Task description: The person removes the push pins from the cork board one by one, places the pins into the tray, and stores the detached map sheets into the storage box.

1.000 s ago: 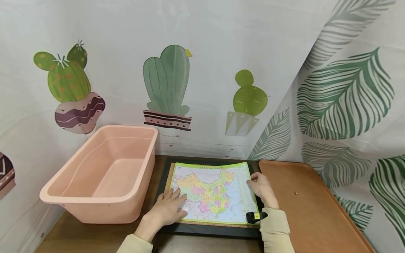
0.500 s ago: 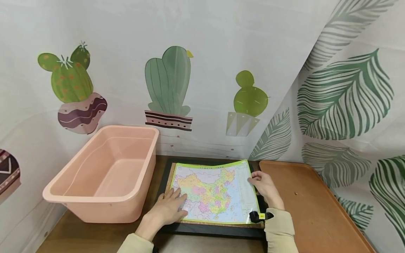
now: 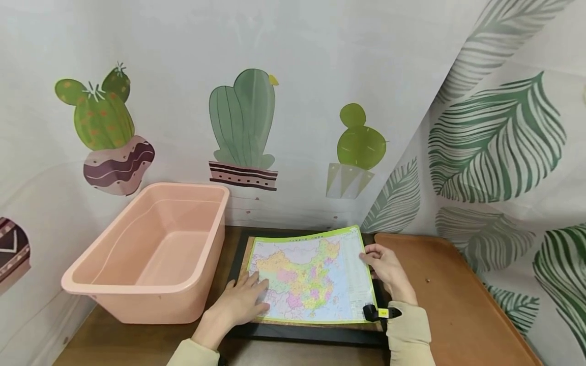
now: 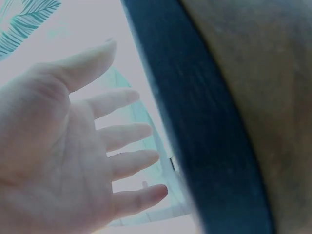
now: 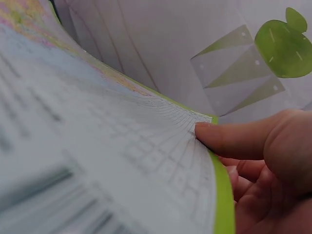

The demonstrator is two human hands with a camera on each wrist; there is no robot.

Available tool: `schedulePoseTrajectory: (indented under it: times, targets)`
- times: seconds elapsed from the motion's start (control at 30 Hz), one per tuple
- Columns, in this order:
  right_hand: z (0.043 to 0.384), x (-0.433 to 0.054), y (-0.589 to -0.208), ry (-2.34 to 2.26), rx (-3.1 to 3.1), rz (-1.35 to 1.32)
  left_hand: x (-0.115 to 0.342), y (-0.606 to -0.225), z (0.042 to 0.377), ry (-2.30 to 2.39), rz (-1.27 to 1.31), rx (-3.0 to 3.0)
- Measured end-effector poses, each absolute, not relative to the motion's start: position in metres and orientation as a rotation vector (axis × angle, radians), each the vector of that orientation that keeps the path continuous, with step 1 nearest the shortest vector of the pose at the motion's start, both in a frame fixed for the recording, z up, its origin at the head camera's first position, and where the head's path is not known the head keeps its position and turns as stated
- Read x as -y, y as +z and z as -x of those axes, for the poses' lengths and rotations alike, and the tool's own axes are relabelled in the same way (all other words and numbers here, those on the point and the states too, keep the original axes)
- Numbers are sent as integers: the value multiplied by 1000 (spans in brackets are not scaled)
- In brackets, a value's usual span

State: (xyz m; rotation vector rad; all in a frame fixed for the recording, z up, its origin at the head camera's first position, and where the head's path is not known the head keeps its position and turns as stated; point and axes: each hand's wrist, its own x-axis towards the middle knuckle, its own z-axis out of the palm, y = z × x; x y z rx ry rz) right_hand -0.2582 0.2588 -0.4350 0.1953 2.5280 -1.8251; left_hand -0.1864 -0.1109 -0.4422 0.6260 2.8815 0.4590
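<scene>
A laminated map [image 3: 297, 279] with a bright green border lies over a cork-brown board [image 3: 251, 249] set in a black frame [image 3: 306, 333]. Fingers spread, my left hand [image 3: 242, 300] rests on the map's left side. The left wrist view shows the palm and straight fingers of that hand [image 4: 73, 141] beside a dark edge of the frame [image 4: 195, 117]. My right hand [image 3: 389, 269] pinches the map's right edge, which is lifted and bent upward. In the right wrist view the thumb [image 5: 234, 139] presses on the map's printed face [image 5: 146, 151]; the other fingers are curled behind.
A pink plastic tub [image 3: 151, 254] stands on the wooden table [image 3: 91, 338] at the left. To the right lies a brown tray [image 3: 450, 300], close to the right forearm. A curtain [image 3: 302, 127] printed with cacti and leaves hangs behind.
The map's right side has risen, its far right corner higher than before. My right hand has moved slightly right with the edge; my left hand has stayed nearly still.
</scene>
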Motion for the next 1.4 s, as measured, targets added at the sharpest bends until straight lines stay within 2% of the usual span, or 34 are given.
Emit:
schedulePoseTrajectory:
  times: [0.33, 0.83, 1.0, 1.4]
  targets:
    - [258, -263, -424, -1952, -2457, -182, 115, -417, 177, 482, -599, -2907]
    - [254, -265, -414, -2304, -2308, -277, 129, -362, 146, 558, -825, -3128]
    - [253, -263, -413, -2382, -2264, -315, 140, -348, 133, 587, -887, -3209]
    - [253, -250, -416, -2461, -2222, -365, 185, -340, 119, 611, -787, -3336]
